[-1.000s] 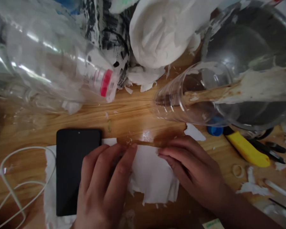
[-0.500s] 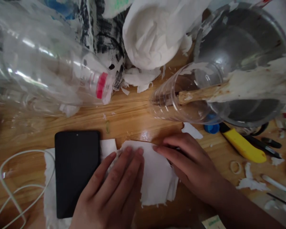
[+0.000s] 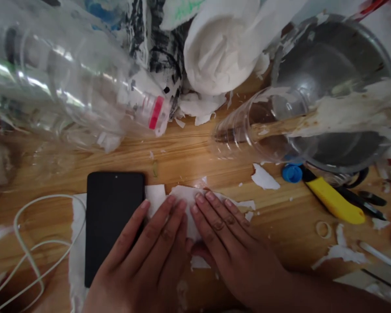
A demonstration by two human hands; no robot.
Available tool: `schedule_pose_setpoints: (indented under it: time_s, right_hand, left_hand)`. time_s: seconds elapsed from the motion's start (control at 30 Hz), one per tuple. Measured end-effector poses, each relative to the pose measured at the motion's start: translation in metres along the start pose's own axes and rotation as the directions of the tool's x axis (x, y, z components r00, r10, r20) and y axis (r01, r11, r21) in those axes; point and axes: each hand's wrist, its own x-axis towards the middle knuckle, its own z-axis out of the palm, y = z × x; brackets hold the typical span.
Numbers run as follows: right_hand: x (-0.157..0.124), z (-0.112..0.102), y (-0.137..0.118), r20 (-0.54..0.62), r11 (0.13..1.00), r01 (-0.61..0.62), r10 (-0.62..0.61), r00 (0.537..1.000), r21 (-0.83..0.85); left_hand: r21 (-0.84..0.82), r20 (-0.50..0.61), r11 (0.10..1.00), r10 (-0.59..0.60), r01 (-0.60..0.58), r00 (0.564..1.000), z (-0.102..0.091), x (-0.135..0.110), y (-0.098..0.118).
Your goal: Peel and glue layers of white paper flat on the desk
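My left hand and my right hand lie flat side by side, fingers stretched out, pressing on a piece of white tissue paper on the wooden table. Most of the tissue is hidden under the hands; only its top edge and small bits show. A black phone lies face up just left of my left hand, resting on another white tissue sheet.
Clear plastic bottles with a red cap lie at the back left. A clear cup holds a paste-covered stick. Behind are a tissue roll and metal bowl. A yellow cutter, blue cap, white cable and paper scraps lie around.
My right hand slid left across the tissue until it lay next to my left hand. The tissue is now mostly covered and looks folded or bunched smaller.
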Motion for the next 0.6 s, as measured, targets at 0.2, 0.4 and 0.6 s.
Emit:
schedule_pose_setpoints:
  time_s: [0.2,0.4,0.6]
  right_hand:
    - [0.007,-0.008,-0.001,-0.036,1.0,0.001,-0.002,0.999,-0.02]
    - [0.005,0.0,-0.006,-0.089,0.995,0.021,-0.03,0.996,-0.102]
    - [-0.002,0.005,0.002,-0.085,0.988,-0.036,0.049,0.995,0.152]
  left_hand:
    - [0.065,-0.147,0.997,-0.019,0.029,0.989,-0.017,0.003,0.006]
    - [-0.026,-0.061,0.995,0.095,-0.097,0.994,0.0,0.0,0.007]
    - [-0.083,-0.016,0.996,0.038,-0.039,0.999,0.014,0.0,-0.005]
